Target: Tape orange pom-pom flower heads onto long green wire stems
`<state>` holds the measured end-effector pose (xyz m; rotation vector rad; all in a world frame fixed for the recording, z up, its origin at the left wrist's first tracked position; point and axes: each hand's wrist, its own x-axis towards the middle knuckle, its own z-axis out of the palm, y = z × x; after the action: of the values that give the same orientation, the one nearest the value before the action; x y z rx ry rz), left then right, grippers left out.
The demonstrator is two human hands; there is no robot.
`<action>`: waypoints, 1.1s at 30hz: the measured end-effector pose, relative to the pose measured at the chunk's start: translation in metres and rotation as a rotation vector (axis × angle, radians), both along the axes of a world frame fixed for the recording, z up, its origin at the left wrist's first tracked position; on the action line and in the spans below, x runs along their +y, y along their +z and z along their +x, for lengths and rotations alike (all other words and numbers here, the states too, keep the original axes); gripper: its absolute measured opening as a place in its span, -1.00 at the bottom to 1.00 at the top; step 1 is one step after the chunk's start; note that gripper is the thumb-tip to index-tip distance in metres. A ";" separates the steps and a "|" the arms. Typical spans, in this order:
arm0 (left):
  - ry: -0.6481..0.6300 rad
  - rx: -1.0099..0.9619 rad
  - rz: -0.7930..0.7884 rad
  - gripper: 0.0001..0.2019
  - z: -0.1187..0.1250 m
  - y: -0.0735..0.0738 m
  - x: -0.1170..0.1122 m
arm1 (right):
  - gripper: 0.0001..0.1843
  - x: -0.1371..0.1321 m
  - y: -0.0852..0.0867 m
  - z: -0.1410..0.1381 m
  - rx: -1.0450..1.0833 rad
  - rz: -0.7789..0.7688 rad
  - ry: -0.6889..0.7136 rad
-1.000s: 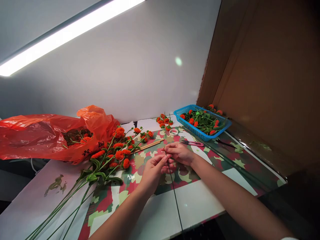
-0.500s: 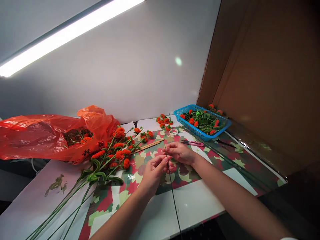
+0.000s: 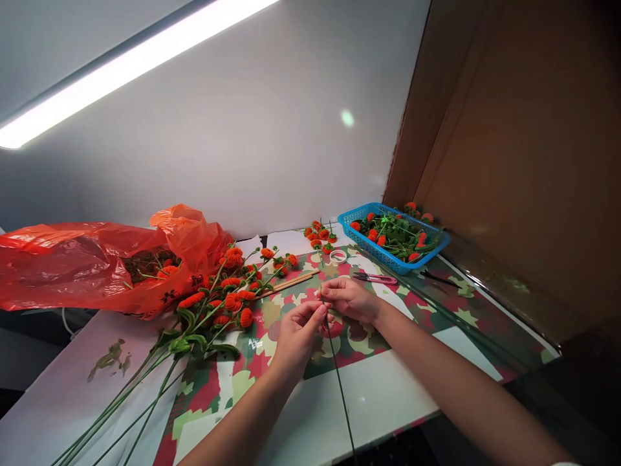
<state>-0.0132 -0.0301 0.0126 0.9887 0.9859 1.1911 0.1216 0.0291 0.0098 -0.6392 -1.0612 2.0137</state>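
Note:
A long thin dark-green stem point(image 3: 341, 388) runs from my fingers down past the table's front edge. My left hand point(image 3: 301, 327) pinches it between thumb and fingers. Just above, my right hand point(image 3: 347, 298) pinches its upper end, the two hands almost touching. Whatever fine detail lies between the fingertips is too small to make out. To the left lie finished-looking orange flowers point(image 3: 233, 302) with green leaves and long stems. Beyond my hands are a roll of white tape point(image 3: 338, 257), pink-handled thread snips point(image 3: 376, 278) and thin wooden sticks point(image 3: 291, 283).
A blue basket point(image 3: 345, 226) of orange flowers and greenery stands at the back right. An orange plastic bag point(image 3: 63, 259) with more flowers sits at the left. Small flower heads point(image 3: 320, 234) lie near the wall. Dark scissors point(image 3: 439, 279) and long green stems point(image 3: 451, 317) lie right.
Both hands keep their pinch on the stem with hardly any movement. The whole view has shifted very slightly.

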 end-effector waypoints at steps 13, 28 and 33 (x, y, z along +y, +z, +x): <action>0.018 0.018 -0.016 -0.79 -0.006 0.000 0.004 | -0.75 0.000 -0.005 -0.002 -0.078 0.197 -0.031; 0.009 0.065 -0.040 -0.76 -0.005 0.002 0.002 | -0.74 0.002 -0.004 -0.001 -0.049 0.081 -0.048; -0.015 0.037 -0.025 -0.75 -0.003 0.000 0.002 | -0.73 0.002 -0.005 -0.002 -0.036 0.022 -0.072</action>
<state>-0.0163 -0.0284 0.0125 0.9999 1.0190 1.1486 0.1193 0.0312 0.0047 -0.6948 -1.0651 1.9324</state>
